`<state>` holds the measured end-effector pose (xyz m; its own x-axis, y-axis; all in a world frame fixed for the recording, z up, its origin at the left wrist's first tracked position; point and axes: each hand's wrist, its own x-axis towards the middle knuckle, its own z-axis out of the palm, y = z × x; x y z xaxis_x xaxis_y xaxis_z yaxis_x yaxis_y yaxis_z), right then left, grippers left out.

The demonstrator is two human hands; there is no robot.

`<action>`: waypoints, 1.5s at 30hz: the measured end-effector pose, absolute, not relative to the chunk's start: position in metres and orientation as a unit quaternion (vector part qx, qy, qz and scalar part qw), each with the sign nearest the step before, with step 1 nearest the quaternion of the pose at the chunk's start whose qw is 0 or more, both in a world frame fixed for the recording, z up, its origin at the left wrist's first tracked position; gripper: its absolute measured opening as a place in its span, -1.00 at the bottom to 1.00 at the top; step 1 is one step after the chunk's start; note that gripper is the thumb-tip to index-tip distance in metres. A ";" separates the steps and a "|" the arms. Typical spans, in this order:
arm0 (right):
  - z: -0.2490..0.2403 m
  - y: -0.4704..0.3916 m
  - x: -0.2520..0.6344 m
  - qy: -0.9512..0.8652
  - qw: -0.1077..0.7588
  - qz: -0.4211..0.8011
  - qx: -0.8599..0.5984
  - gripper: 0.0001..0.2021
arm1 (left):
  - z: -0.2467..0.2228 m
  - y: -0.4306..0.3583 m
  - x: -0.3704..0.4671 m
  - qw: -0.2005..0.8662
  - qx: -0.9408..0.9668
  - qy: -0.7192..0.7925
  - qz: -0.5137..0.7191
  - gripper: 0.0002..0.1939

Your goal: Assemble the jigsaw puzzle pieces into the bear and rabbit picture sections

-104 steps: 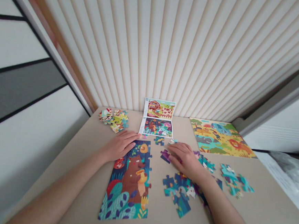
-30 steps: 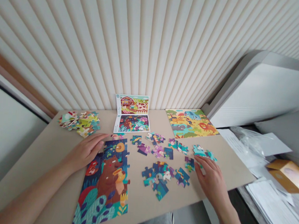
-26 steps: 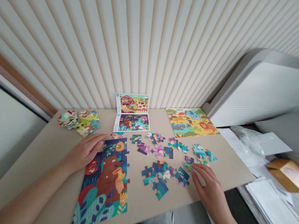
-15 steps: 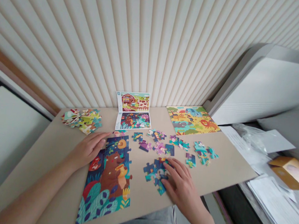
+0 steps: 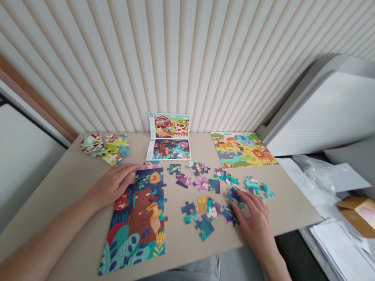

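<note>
Flat card jigsaw pieces, knobbed edges, glossy print, on matte beige table (image 5: pixel 73 183). My left hand (image 5: pixel 114 184) open, palm flat on top-left edge of part-built bear puzzle (image 5: pixel 139 217). My right hand (image 5: pixel 254 217) open, fingers spread, tips touching dark blue loose pieces (image 5: pixel 232 204) right of bear puzzle.

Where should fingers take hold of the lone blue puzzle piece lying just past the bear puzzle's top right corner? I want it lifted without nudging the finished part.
Pinch the blue puzzle piece from above by its two side edges. It lies flat on the table, apart from the bear puzzle and the other pieces, so both sides seem free.
</note>
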<state>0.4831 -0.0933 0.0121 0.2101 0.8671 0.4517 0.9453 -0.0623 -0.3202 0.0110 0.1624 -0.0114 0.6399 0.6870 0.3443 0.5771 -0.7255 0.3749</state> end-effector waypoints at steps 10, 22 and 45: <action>0.004 -0.127 0.520 -0.572 0.275 -0.110 -0.765 -0.52 | -0.012 0.163 0.011 0.121 0.898 0.351 0.237 -0.55; 0.014 -0.112 0.456 -0.667 0.291 -0.031 -0.685 -0.63 | -0.012 0.164 0.011 0.123 0.898 0.351 0.237 -0.54; 0.081 -0.008 0.438 -0.804 0.160 0.191 -0.540 -0.72 | -0.006 0.159 0.017 0.123 0.893 0.362 0.237 -0.53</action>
